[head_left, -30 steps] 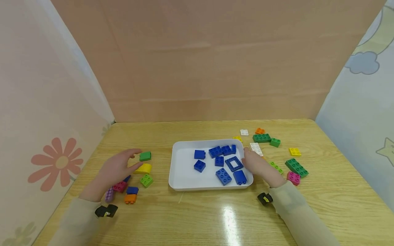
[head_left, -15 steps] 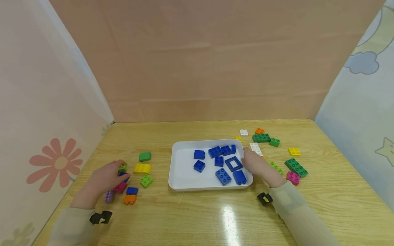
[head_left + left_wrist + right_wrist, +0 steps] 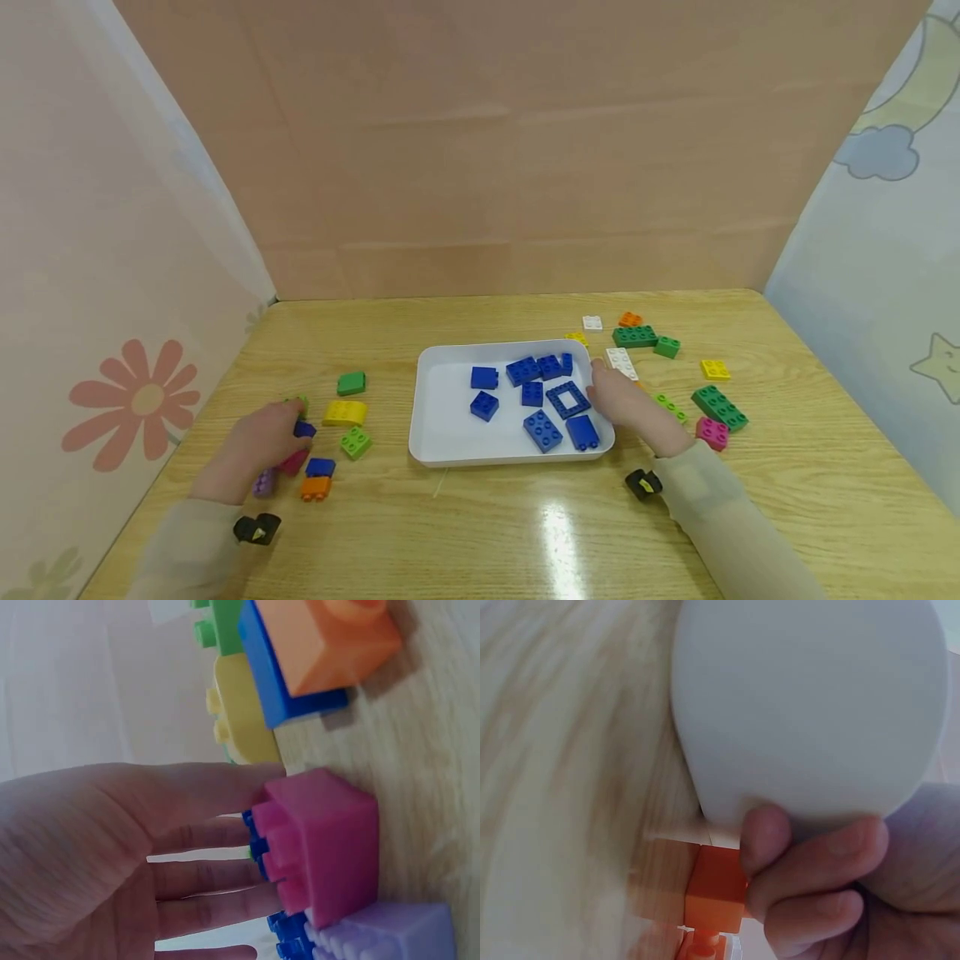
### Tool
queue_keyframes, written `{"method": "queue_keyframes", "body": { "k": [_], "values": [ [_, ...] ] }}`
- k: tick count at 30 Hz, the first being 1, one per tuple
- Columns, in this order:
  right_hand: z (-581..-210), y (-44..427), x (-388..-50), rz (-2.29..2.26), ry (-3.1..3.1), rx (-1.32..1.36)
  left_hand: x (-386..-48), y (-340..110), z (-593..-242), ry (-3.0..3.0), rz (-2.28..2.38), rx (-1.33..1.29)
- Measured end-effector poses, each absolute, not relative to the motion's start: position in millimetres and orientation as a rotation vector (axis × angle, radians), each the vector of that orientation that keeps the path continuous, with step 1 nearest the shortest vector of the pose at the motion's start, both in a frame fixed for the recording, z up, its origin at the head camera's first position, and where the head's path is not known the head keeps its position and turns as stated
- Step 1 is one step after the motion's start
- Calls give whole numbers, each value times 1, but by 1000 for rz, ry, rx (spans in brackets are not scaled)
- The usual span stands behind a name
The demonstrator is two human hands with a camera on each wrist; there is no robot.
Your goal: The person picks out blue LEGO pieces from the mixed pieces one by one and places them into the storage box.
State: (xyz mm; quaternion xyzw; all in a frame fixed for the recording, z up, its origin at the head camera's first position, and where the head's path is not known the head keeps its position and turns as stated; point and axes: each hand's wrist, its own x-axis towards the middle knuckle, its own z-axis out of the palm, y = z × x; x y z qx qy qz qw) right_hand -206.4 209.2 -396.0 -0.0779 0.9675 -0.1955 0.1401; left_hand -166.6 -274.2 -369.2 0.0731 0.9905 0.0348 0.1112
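My left hand (image 3: 251,446) reaches low over the bricks on the left. Its thumb and fingers lie about a dark blue brick (image 3: 304,429) behind a magenta brick (image 3: 345,844). In the left wrist view the fingers look fairly straight, with the thumb tip beside the magenta brick; contact with the blue brick is partly hidden. A purple brick (image 3: 416,930) lies beside the magenta one. My right hand (image 3: 622,400) holds the right end of a white tray (image 3: 442,437), fingers curled against its outer wall. Several blue bricks, including a square frame piece (image 3: 567,400), lie in the tray.
Green (image 3: 351,383), yellow (image 3: 346,412), lime (image 3: 356,442), blue (image 3: 320,467) and orange (image 3: 316,488) bricks lie between my left hand and the tray. Beyond my right hand are a long green brick (image 3: 719,407), a magenta brick (image 3: 712,432) and several others.
My left hand has moved from beside the green and yellow bricks toward me and left, down onto the blue and magenta ones. The right hand has stayed at the tray.
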Motion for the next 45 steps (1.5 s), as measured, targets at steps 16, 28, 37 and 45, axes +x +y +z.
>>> {"method": "queue_keyframes", "body": {
  "k": [16, 28, 37, 45],
  "values": [
    [-397, 210, -207, -564, 2812, -258, -171, -273, -373, 2877, 147, 197],
    [-396, 209, -207, -581, 2793, -238, -170, -277, -375, 2910, 162, 209],
    [-394, 208, -205, -567, 2785, -205, -168, -277, -369, 2948, 224, 237],
    [-393, 209, -205, -569, 2779, -210, -167, -269, -366, 3032, 248, 309]
  ]
}}
